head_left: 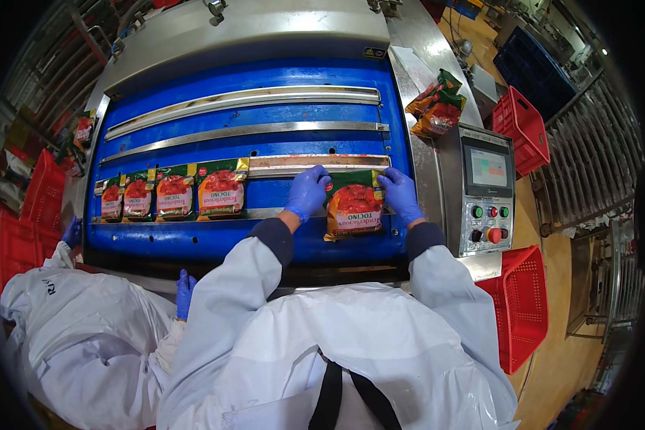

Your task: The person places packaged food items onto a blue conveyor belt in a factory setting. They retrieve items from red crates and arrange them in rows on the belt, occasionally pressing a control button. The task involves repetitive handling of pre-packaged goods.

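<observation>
Both of my hands wear blue gloves and pinch the top corners of a red and green food pouch (354, 208). My left hand (309, 192) grips its upper left corner, and my right hand (401, 195) its upper right corner. The pouch lies over the right end of the front metal bar on the blue machine bed (215, 247). To the left, several like pouches stand in a row along that sealing bar (315, 163), the closest being a larger-looking pouch (222, 190).
A co-worker's gloved hands (185, 292) are at the machine's left front. More pouches (437, 107) lie on the steel ledge at right, behind the control panel (489, 179). Red crates (519, 308) stand at both sides. The machine's raised steel lid (265, 29) spans the back.
</observation>
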The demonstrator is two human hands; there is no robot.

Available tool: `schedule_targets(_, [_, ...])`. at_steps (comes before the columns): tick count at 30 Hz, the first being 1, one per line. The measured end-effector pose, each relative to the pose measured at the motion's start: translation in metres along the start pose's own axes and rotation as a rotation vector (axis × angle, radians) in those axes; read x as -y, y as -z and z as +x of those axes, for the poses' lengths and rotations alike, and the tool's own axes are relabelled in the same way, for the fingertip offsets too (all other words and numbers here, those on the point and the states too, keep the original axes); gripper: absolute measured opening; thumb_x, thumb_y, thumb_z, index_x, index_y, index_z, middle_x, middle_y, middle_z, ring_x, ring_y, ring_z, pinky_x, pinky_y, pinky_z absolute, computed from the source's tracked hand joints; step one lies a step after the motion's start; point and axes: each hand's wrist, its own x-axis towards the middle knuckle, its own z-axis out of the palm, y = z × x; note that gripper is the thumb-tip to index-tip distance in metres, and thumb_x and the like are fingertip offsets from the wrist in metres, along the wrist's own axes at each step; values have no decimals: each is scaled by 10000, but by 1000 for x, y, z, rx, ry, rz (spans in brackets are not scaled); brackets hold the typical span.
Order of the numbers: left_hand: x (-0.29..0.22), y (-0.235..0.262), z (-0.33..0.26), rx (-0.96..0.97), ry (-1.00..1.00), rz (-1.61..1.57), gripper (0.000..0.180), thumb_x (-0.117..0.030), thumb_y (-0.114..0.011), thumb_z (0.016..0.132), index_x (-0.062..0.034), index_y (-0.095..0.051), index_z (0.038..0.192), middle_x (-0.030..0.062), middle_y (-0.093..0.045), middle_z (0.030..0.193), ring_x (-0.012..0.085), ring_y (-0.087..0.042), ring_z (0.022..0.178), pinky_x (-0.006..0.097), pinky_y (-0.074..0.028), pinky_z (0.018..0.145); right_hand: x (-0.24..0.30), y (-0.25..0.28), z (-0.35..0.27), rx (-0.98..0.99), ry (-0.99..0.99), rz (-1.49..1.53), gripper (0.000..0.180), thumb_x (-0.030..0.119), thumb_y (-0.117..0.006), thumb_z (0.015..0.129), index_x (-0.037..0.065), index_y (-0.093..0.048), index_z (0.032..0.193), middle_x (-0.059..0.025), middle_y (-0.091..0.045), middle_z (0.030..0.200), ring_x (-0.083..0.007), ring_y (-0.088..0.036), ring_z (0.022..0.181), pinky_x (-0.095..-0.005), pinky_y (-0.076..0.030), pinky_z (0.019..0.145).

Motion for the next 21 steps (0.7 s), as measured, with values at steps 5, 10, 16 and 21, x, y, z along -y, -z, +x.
schedule_targets(5, [19,-21,38,39,-86,304,85,-102,-551,787,-44,-577,843,177,-602,834,358,-576,835,444,-462,713,-5,-14,28,59,59,-522,175,182,-554,813,39,-628,883,-183,-620,880,-351,-593,826,-431,-468,728])
schedule_targets(10, [33,-26,61,-15,-133,403,110,-61,-558,742,-61,-590,847,157,-603,819,332,-585,821,431,-477,704,7,-25,46,41,-16,-589,183,212,-563,805,53,-636,859,-160,-626,869,-336,-595,828,-420,-476,727])
schedule_targets(16, [8,-24,69,38,-175,633,372,-70,-595,714,-72,-544,1083,146,-505,1171,341,-470,1087,425,-404,875,-9,-18,62,39,-161,-426,206,245,-619,762,57,-638,846,-158,-635,844,-328,-608,803,-409,-478,718])
schedule_targets(21, [-8,-56,24,298,-371,619,614,-403,-500,848,-42,-365,1326,159,-307,1398,363,-162,1337,579,-138,1040,-4,-15,67,141,-247,-455,231,287,-647,733,75,-643,824,-161,-639,817,-333,-614,790,-400,-482,716])
